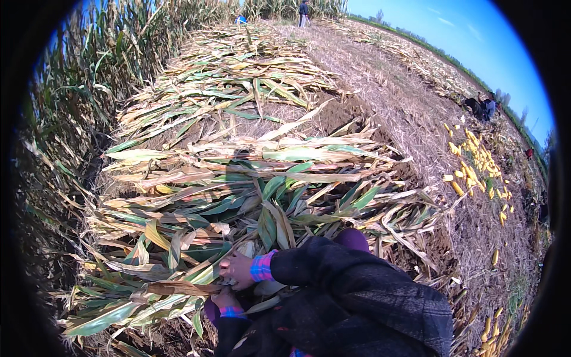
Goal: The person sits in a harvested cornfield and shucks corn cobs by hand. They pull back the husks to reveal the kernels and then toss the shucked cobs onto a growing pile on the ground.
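Observation:
Cut corn stalks (pixel 250 209) with green and dry leaves lie in a thick layer before me. My right hand (pixel 238 270) is curled over a pale corn husk (pixel 229 281), with its fingers bent down. Just below, close to the body, my left hand (pixel 226 297) grips the same husk from the other side; its fingertips are partly hidden. Whether an ear sits inside the husk cannot be made out. A dry brown leaf (pixel 178 288) reaches left from the hands. Beyond my right hand another pale husk (pixel 248 248) shows among the leaves.
Standing corn (pixel 102 58) walls the left side. More cut stalks (pixel 241 76) lie ahead in rows. Bare yellow ears (pixel 479 156) are scattered at right, with another pile (pixel 490 337) at lower right. One person (pixel 304 13) stands far off; dark-clothed figures (pixel 482 107) are low at right.

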Motion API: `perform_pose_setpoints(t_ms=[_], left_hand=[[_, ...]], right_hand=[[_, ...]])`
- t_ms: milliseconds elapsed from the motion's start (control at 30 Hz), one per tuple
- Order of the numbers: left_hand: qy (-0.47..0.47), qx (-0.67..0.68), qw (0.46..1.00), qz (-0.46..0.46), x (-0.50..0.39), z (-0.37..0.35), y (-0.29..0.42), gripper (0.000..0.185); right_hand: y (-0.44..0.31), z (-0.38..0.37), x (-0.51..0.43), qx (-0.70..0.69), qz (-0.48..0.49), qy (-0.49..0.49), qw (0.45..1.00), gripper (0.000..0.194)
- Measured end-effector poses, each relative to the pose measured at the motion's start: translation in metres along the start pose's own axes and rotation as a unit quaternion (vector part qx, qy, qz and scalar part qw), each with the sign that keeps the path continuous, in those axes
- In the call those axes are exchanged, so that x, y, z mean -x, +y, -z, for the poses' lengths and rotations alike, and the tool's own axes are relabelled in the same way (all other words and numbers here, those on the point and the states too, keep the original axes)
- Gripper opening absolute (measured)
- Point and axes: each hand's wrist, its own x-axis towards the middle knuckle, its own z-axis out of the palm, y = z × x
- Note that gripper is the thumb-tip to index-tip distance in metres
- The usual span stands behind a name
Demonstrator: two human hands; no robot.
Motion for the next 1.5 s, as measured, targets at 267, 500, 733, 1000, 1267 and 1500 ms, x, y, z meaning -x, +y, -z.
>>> perform_pose_setpoints(t_ms=[267, 500, 733, 1000, 1267, 1500], left_hand=[[-0.058, 0.233, 0.947, 0.215, -0.013, -0.026, 0.018, 0.041], [-0.07, 0.089, 0.986, 0.12, -0.004, -0.038, 0.002, 0.054], [-0.089, 0.0, 0.99, 0.106, -0.008, -0.024, -0.011, 0.055], [-0.025, 0.052, 0.984, 0.171, 0.002, -0.015, 0.006, 0.04], [0.091, -0.372, 0.858, -0.343, 0.087, -0.027, 0.106, 0.047], [-0.096, -0.217, 0.948, -0.213, 0.048, -0.116, 0.058, 0.078]], right_hand=[[-0.017, 0.018, -0.008, 0.054, 0.015, 0.001, 0.998, 0.021], [0.025, 0.056, -0.033, 0.031, -0.104, 0.128, 0.986, 0.015], [0.137, 0.111, -0.006, -0.078, -0.462, 0.3, 0.831, 0.03], [0.144, 0.069, 0.024, -0.32, -0.54, 0.38, 0.68, 0.024], [0.114, 0.017, 0.032, -0.687, -0.497, 0.41, 0.336, 0.02], [0.054, 0.003, 0.029, -0.736, -0.516, 0.298, 0.32, 0.027]])
